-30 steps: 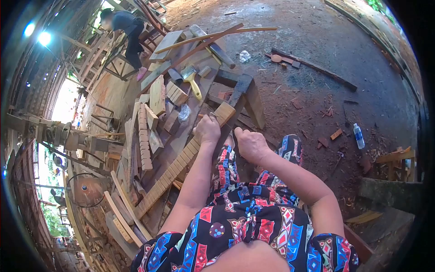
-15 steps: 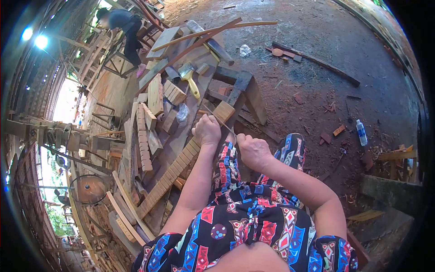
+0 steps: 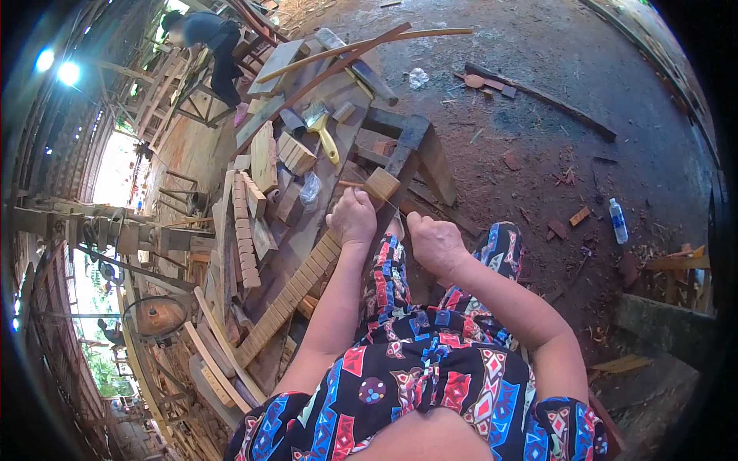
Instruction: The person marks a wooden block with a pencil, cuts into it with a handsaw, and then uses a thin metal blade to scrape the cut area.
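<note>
My left hand (image 3: 353, 218) is closed at the upper end of a long notched wooden strip (image 3: 288, 302), just below a small wood block (image 3: 381, 184) at the bench edge. To the right, my right hand (image 3: 436, 244) is a closed fist around the end of a thin tool, whose narrow shaft points toward the block. Most of that tool is too thin or covered to make out. A brush with a yellow handle (image 3: 328, 144) lies on the bench beyond my left hand, near a crumpled clear plastic piece (image 3: 310, 188).
Wood blocks (image 3: 295, 154) and long strips (image 3: 361, 55) crowd the bench. A dark bench leg (image 3: 435, 170) stands ahead. A water bottle (image 3: 617, 221) and wood scraps (image 3: 580, 216) are on the ground at right. Another person (image 3: 215, 42) bends at the far left.
My right hand has shifted slightly right, away from my left hand. My left hand stays nearly in place. The view has moved slightly.
</note>
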The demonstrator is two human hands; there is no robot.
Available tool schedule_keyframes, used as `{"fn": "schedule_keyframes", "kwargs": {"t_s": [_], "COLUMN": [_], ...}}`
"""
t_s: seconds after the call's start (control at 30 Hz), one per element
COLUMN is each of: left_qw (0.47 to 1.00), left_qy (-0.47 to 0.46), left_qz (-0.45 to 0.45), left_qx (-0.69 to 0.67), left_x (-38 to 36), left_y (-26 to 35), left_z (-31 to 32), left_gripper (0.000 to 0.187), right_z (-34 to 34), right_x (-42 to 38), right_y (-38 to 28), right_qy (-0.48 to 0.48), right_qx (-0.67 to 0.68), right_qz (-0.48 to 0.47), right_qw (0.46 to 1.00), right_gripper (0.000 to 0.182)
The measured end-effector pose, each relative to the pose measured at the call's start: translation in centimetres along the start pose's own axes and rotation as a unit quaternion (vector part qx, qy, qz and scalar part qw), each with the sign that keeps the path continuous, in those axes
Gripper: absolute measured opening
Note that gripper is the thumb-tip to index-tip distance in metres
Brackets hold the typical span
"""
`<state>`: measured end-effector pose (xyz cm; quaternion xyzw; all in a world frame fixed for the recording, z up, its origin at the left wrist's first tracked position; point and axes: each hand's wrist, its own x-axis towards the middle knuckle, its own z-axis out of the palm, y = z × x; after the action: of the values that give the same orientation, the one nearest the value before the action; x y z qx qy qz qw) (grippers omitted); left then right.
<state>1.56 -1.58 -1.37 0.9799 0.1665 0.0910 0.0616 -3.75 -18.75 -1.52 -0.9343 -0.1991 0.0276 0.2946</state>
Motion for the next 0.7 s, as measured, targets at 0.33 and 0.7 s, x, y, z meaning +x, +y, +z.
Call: {"fn": "schedule_keyframes", "kwargs": {"t_s": [0.33, 0.7], "left_qw": [1.000, 1.000], "left_qy": [0.000, 0.001], "left_qz": [0.008, 0.016], "left_qx": [0.010, 0.024], "left_x": [0.0, 0.1], "left_y": [-0.1, -0.1], "left_z": [0.2, 0.3], "left_gripper": [0.036, 0.036], "right_z": [-0.6, 0.3], "right_x": [-1.2, 2.2], "right_y": [0.0, -0.9], "right_qy": [-0.006, -0.049], "right_qx": [-0.022, -0.004], "right_qz": [-0.005, 0.034], "right_qw": [1.000, 0.998], "right_gripper": [0.013, 0.017]}}
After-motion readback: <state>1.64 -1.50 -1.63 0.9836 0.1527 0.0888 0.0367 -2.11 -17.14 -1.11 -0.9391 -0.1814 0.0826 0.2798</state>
